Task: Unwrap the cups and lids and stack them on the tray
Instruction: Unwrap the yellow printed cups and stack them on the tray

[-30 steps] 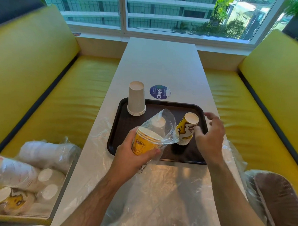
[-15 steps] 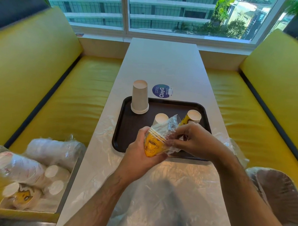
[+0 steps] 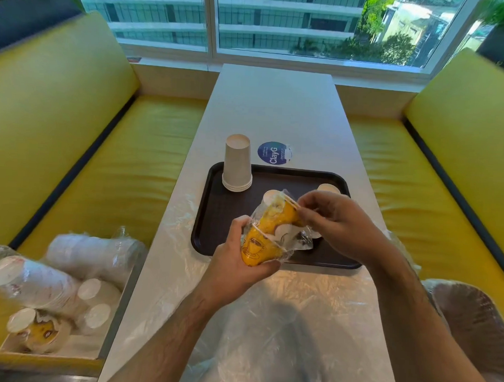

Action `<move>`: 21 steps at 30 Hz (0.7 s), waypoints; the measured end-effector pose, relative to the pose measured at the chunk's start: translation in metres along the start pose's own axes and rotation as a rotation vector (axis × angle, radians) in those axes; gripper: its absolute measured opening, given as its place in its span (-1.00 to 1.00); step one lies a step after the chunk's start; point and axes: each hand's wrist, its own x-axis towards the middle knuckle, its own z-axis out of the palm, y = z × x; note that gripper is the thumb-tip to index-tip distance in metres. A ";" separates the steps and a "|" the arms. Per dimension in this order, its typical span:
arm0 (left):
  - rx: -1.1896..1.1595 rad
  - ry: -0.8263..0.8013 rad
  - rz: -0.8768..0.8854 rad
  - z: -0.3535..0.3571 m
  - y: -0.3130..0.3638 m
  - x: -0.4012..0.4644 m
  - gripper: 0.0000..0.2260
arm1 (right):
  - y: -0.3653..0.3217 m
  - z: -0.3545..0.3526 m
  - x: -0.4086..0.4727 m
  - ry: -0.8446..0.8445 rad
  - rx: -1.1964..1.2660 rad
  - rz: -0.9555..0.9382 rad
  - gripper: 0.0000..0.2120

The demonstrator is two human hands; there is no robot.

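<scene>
My left hand (image 3: pixel 233 256) grips the lower end of a short stack of yellow printed cups (image 3: pixel 267 235), still partly inside a clear plastic wrap (image 3: pixel 296 240), held over the near edge of the dark brown tray (image 3: pixel 215 218). My right hand (image 3: pixel 333 223) pinches the upper yellow cup of that stack near its rim. On the tray an upside-down stack of white cups (image 3: pixel 237 164) stands at the back left. A white cup bottom (image 3: pixel 269 196) shows just behind the held stack, and another cup (image 3: pixel 327 189) peeks out behind my right hand.
A box (image 3: pixel 50 352) on the left yellow bench holds several wrapped sleeves of cups (image 3: pixel 36 279). Loose clear plastic (image 3: pixel 268 321) covers the near table. A round blue sticker (image 3: pixel 274 153) lies behind the tray. A plastic-lined bin (image 3: pixel 470 321) sits at my right.
My right hand came from the tray's yellow cup to the held stack and pulls its upper cup out of the wrap. The stack is now longer and tilted toward the tray.
</scene>
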 end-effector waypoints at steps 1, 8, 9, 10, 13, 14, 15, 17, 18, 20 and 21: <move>-0.018 0.008 -0.008 -0.001 0.000 -0.001 -0.27 | 0.002 -0.002 0.000 0.024 0.029 0.010 -0.89; -0.117 0.061 0.002 -0.002 0.003 0.000 -0.27 | 0.013 -0.006 -0.003 0.005 0.120 0.127 -0.58; -0.128 0.066 0.007 -0.002 0.003 0.000 -0.26 | 0.016 -0.005 -0.004 0.007 0.084 0.125 -0.58; -0.136 0.071 0.009 -0.002 0.003 0.001 -0.26 | 0.019 -0.005 -0.004 0.021 0.016 0.117 -0.57; -0.155 0.084 0.017 -0.001 0.004 0.001 -0.24 | 0.026 -0.004 -0.005 0.077 -0.190 0.083 -0.50; -0.161 0.088 0.019 -0.001 0.004 0.002 -0.24 | 0.028 -0.003 -0.005 0.090 -0.217 0.079 -0.47; -0.168 0.091 0.022 0.000 0.005 0.002 -0.24 | 0.030 -0.002 -0.004 0.096 -0.228 0.082 -0.44; -0.175 0.090 0.031 0.001 0.006 0.004 -0.25 | 0.033 0.002 -0.003 0.087 -0.224 0.117 -0.37; -0.176 0.088 0.034 0.001 0.008 0.006 -0.26 | 0.035 0.004 -0.002 0.081 -0.224 0.133 -0.33; -0.181 0.087 0.039 0.003 0.012 0.008 -0.27 | 0.038 0.006 -0.001 0.081 -0.242 0.132 -0.28; -0.188 0.088 0.042 0.003 0.014 0.009 -0.28 | 0.039 0.005 0.000 0.100 -0.252 0.113 -0.28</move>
